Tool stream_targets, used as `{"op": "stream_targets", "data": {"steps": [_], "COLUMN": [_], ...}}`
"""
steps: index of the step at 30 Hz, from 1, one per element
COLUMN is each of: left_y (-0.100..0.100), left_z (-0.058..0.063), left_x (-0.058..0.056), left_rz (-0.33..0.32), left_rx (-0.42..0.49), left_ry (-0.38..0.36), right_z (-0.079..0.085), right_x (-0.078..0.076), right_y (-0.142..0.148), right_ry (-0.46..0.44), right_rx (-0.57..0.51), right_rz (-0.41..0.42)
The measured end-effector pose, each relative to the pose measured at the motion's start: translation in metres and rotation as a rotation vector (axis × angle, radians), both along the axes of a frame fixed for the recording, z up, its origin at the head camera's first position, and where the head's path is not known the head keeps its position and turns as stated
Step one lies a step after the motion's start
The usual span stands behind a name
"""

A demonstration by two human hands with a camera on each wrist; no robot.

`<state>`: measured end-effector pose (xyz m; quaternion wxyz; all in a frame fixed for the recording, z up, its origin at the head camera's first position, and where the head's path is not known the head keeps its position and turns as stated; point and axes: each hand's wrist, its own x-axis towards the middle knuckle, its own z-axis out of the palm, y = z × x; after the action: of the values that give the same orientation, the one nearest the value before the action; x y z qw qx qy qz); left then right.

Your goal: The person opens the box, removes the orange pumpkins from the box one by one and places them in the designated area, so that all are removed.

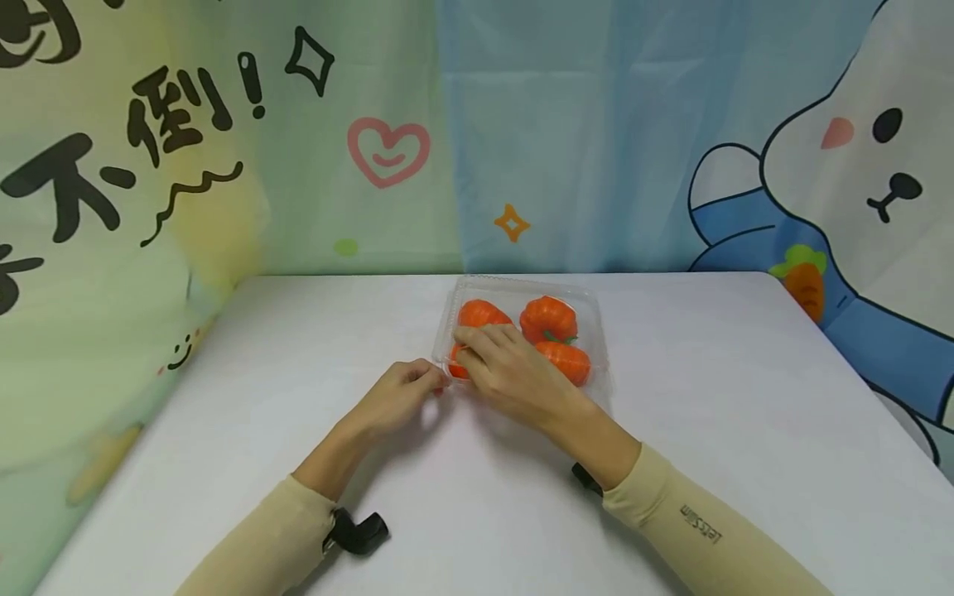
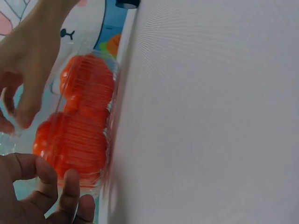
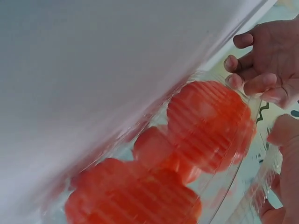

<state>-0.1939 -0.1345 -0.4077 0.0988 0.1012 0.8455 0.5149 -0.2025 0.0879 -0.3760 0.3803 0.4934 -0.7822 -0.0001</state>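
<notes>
A clear plastic box (image 1: 596, 331) stands at the far side of the white table and holds several orange-red bell peppers (image 1: 548, 319), one showing a green stem. My right hand (image 1: 514, 372) reaches over the box's left part, hiding some of the peppers. Its thumb and fingers, seen at the edge of the right wrist view, pinch a ribbed clear plastic edge (image 3: 250, 200) of the box. By the front left corner is my left hand (image 1: 402, 393), its fingers loosely bent, close to the end wall; whether they touch it I cannot tell.
The white table (image 1: 298, 331) spreads around the box. Behind it hangs a printed cloth (image 1: 537, 124) with a cartoon animal at the right. Black wrist mounts (image 1: 359, 532) sit under the beige sleeves (image 1: 261, 538).
</notes>
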Motion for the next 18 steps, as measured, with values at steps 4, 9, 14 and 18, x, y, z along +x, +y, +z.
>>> {"op": "stream_targets", "data": {"steps": [4, 9, 14, 18], "left_y": [-0.003, -0.004, -0.006, -0.008], "left_z": [-0.001, -0.002, -0.001, 0.000], "left_x": [0.000, 0.000, 0.001, 0.001], "left_rz": [0.001, 0.002, 0.006, -0.003], "left_rx": [0.000, 0.008, 0.013, 0.019], "left_ry": [0.007, 0.000, -0.018, -0.029], "right_z": [0.001, 0.000, -0.001, -0.001], "right_x": [0.003, 0.005, 0.006, 0.007], "right_y": [0.006, 0.016, 0.025, 0.029], "right_ry": [-0.045, -0.093, -0.109, -0.096], "right_rx": [0.008, -0.001, -0.002, -0.014], "right_rz": [-0.043, -0.068, -0.074, -0.068]}}
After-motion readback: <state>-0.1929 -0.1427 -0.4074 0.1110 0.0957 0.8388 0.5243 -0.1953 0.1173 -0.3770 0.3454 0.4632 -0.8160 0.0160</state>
